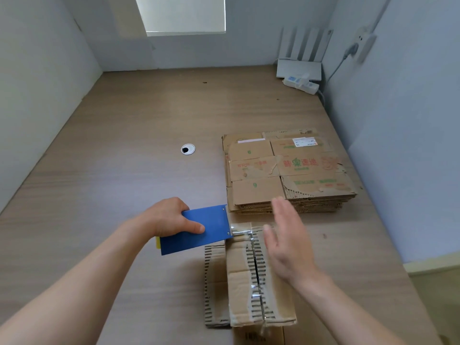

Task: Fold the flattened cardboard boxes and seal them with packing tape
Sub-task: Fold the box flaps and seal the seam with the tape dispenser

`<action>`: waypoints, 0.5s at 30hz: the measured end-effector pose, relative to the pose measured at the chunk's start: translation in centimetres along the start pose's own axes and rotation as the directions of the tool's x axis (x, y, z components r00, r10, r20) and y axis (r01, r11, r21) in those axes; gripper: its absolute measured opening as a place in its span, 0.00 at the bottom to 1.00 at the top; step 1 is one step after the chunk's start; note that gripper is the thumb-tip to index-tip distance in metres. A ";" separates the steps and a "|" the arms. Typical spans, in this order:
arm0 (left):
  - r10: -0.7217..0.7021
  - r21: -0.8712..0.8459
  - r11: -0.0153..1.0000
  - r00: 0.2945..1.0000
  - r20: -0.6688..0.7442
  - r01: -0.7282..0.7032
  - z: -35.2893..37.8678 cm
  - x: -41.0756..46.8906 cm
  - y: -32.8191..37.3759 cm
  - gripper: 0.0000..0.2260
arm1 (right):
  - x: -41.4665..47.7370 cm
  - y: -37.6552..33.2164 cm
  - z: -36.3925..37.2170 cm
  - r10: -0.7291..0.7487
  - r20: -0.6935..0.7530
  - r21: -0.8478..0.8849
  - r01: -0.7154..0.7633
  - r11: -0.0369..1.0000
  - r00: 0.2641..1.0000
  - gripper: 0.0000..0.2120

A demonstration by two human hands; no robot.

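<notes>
Two hands busy: my left hand (174, 219) has its fingers clamped on the blue tape dispenser (196, 230) at the far end of the folded box (251, 277) on the desk (124, 145), right hand (286, 242) flat with fingers apart over its taped seam, flattened boxes (286, 170) stacked just behind.
</notes>
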State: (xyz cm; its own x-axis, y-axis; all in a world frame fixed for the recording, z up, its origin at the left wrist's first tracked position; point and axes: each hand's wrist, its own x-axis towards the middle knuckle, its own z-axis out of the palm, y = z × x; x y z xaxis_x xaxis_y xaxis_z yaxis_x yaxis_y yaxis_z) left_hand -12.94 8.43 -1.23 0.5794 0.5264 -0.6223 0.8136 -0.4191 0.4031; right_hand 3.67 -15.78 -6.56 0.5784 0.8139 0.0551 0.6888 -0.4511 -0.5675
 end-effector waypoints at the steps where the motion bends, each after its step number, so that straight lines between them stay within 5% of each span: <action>1: 0.002 -0.001 1.000 1.000 -0.001 -0.002 0.1 0.1 0.1 0.16 | -0.4 -0.2 0.7 -0.050 0.132 -0.089 0.062 0.994 0.990 0.31; 4: 0.015 -0.009 1.000 1.000 0.008 -0.015 0.1 0.2 0.4 0.16 | -1.5 0.6 2.1 0.028 0.397 -0.263 0.084 0.961 0.917 0.34; 11: 0.015 -0.104 0.994 0.999 0.041 -0.011 -0.4 -1.5 -2.5 0.22 | -2.4 1.5 2.7 -0.008 0.390 -0.275 0.125 0.953 0.921 0.36; 15: 0.031 -0.092 0.995 0.999 0.031 -0.028 -0.2 -1.4 -3.4 0.16 | -2.6 1.4 2.6 -0.008 0.394 -0.287 0.132 0.949 0.919 0.36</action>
State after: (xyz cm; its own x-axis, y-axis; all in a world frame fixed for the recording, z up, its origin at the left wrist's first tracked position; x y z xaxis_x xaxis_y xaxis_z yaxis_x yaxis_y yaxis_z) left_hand -16.54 9.26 -1.58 0.6028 0.4897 -0.6299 0.7978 -0.3644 0.4803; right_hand 1.98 -17.51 -9.64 0.3536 0.8959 -0.2688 0.8551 -0.4261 -0.2952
